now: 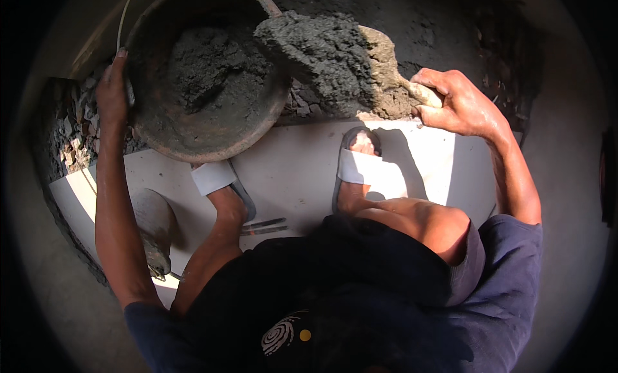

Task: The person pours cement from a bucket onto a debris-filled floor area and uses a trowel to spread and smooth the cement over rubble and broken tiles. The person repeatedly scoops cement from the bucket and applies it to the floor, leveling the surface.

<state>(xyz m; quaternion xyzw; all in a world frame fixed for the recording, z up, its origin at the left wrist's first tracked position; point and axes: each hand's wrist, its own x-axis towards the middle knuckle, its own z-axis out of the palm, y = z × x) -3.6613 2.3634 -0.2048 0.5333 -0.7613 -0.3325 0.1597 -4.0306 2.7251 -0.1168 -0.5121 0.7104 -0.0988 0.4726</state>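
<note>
Dark shorts sit nearest, while right hand (454, 102) fingers clamp a loaded trowel (351, 67) beside the mortar pan (206, 77) whose rim left hand (112, 90) fingers grip; mortar could slide onto the white slab's (290, 170) far edge if tipped

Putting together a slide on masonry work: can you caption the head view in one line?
Right hand lifts a trowel heaped with mortar beside a pan gripped by the left hand.
</note>
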